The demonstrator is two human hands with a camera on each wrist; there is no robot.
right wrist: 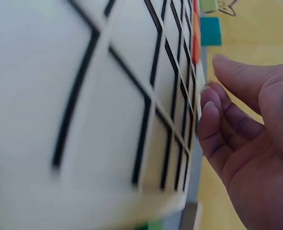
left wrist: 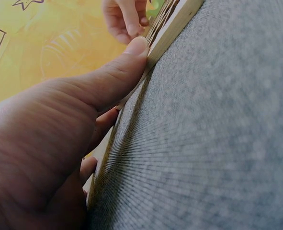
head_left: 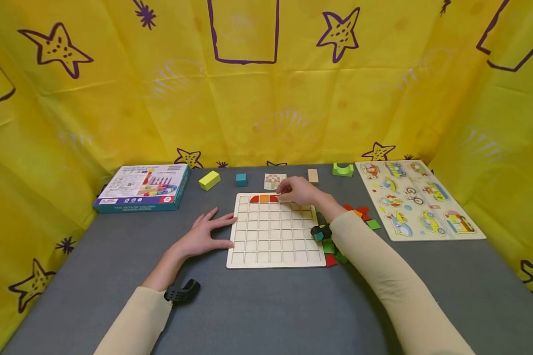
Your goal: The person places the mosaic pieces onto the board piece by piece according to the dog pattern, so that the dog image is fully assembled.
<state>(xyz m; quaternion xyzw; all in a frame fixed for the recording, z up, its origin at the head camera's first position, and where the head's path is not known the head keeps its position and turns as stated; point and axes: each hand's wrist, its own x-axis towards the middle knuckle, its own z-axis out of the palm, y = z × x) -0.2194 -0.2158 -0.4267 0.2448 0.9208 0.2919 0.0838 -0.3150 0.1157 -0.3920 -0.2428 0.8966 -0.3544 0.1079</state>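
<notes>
Touching the wooden grid (head_left: 275, 235) is the left hand (head_left: 200, 239).

On your table (head_left: 248, 310) lies the grid board (head_left: 263, 257); three tiles (head_left: 264, 198) occupy its far row, left of your right hand (head_left: 298, 191). Your left hand (head_left: 200, 239) touches the board's left edge. Loose tiles (head_left: 373, 225) lie to the board's right. Behind it, a card (head_left: 274, 181) has two blocks (head_left: 241, 180) on either side. A box (head_left: 144, 190) lies leftmost, a puzzle board (head_left: 401, 186) rightmost.

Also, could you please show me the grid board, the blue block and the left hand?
Grid board (head_left: 276, 235), head view: bare square near its middle.
Blue block (head_left: 242, 183), head view: front face.
Left hand (head_left: 199, 240), head view: back of hand.
</notes>
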